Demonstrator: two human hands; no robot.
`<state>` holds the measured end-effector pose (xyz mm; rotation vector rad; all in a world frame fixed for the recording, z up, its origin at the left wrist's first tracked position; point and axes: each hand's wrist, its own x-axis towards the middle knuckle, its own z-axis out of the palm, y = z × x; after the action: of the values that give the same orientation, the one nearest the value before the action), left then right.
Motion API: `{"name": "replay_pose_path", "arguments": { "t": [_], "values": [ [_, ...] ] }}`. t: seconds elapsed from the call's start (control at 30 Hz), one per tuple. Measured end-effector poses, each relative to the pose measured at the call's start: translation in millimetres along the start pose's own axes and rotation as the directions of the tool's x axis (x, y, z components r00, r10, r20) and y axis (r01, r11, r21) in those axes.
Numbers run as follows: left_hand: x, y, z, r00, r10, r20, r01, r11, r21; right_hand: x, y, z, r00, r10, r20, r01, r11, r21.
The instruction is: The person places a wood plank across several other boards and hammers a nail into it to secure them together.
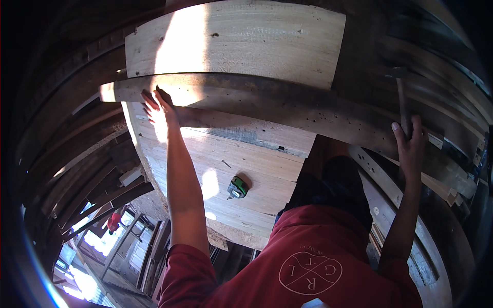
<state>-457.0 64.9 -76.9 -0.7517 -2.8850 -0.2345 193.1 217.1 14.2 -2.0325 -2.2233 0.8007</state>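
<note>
A long dark wooden beam (267, 101), dotted with small holes, lies across pale boards. My left hand (160, 110) rests on the beam near its left end, fingers spread, partly in bright sunlight. Over at the right, my right hand (412, 139) is closed around the handle of a hammer (402, 102), whose head points away from me. Nearer to me, a green and black tape measure (238, 188) sits on the pale boards (262, 172). A small nail-like piece (226, 163) lies just beyond it.
A wide pale plank (267, 41) lies beyond the beam. Stacked timber (92, 154) fills the left side, and more long boards (441, 102) line the right. A person in red (114, 222) is far off at lower left.
</note>
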Motion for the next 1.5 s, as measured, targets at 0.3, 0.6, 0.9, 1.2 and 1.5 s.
{"name": "replay_pose_path", "arguments": {
  "t": [0.3, 0.6, 0.9, 1.2, 1.5],
  "values": [
    [-1.9, 2.9, -0.1, 1.000, -0.011, 0.022, 0.011, 0.999, -0.036, -1.6, 3.3, -0.3, 1.000, -0.006, -0.025, 0.005, 1.000, -0.026],
    [6.0, -3.2, 5.3, 0.998, -0.034, 0.044, 0.037, 0.998, -0.059, 0.7, -1.2, -2.9, 0.999, 0.034, 0.017, -0.034, 0.999, -0.013],
    [-0.5, 8.7, -1.4, 0.997, -0.061, 0.039, 0.064, 0.996, -0.062, -1.6, 38.5, 11.4, 0.992, 0.113, 0.048, -0.112, 0.993, -0.030],
    [-1.6, 4.2, -0.2, 0.997, -0.073, -0.009, 0.073, 0.997, -0.029, 5.6, 20.2, 3.9, 0.976, 0.179, 0.127, -0.176, 0.984, -0.038],
    [-1.5, 2.3, 4.0, 1.000, -0.019, 0.013, 0.018, 0.997, 0.073, -0.1, 20.3, 10.7, 0.989, 0.139, 0.053, -0.137, 0.990, -0.044]
  ]
}}
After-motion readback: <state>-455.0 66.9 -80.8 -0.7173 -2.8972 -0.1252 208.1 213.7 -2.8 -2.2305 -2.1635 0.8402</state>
